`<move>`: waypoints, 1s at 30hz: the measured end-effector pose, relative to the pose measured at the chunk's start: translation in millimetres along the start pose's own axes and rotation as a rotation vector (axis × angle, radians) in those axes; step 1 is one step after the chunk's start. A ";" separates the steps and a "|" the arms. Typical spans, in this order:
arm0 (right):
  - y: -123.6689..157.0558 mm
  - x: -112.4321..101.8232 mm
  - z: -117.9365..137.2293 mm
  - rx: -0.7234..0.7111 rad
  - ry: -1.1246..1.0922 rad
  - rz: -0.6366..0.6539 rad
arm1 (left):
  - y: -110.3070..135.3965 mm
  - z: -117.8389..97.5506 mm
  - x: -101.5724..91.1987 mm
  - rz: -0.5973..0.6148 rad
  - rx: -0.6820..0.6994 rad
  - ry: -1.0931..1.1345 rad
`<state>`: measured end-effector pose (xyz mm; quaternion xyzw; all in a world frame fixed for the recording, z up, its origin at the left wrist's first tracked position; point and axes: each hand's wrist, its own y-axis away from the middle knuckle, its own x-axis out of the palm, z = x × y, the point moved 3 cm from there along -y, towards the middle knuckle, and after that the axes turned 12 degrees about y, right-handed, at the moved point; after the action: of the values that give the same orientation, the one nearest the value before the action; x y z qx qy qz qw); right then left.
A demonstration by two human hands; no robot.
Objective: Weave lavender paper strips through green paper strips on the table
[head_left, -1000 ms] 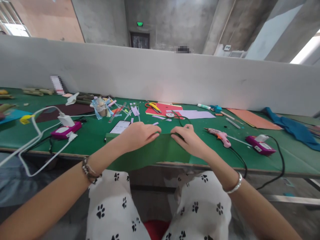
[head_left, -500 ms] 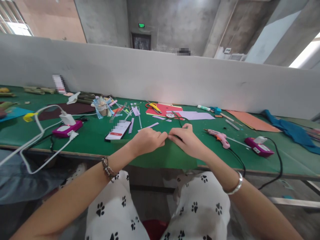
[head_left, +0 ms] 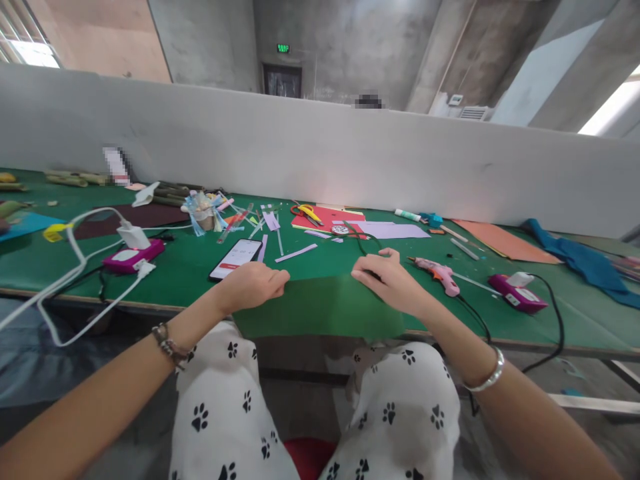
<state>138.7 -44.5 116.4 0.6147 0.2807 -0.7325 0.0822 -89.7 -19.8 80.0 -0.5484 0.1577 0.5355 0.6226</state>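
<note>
A sheet of green paper (head_left: 320,308) lies at the table's front edge, its lower part sticking out above my lap. My left hand (head_left: 254,285) is closed at the sheet's upper left, fingers pinched on its top edge. At the upper right, my right hand (head_left: 387,279) grips the same edge, thumb and fingers bent together. The fingertips of both hands are partly hidden. Just behind my left hand lies a phone (head_left: 236,259) with a lit screen. Right of my right hand is a pink glue gun (head_left: 440,273).
Yellow scissors (head_left: 309,213) rest on red paper (head_left: 345,219), beside lilac paper (head_left: 400,231). Power strips stand at left (head_left: 134,256) and right (head_left: 517,293), with cables trailing over the front edge. A glue stick (head_left: 407,215) lies near the white partition (head_left: 320,153).
My hands have moved apart from the middle of the top edge, the left one farther left and the right one slightly right. More of the green paper shows between them.
</note>
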 end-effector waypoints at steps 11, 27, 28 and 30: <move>3.0 -0.7 -25.6 0.093 0.041 -0.060 | 52.8 45.3 8.8 0.199 -0.417 -0.024; -4.0 2.0 -3.3 -0.098 0.118 -0.133 | -46.7 -3.3 9.5 0.071 -0.318 0.644; -5.6 3.4 1.0 -0.123 0.136 -0.152 | -48.9 -4.4 9.5 0.086 -0.323 0.632; -10.1 7.6 12.7 -0.208 0.159 -0.171 | -54.2 -7.7 7.8 0.107 -0.333 0.610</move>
<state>121.4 -41.0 113.5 0.6328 0.4120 -0.6528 0.0605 -38.2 -13.0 99.1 -0.7682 0.2755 0.3971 0.4199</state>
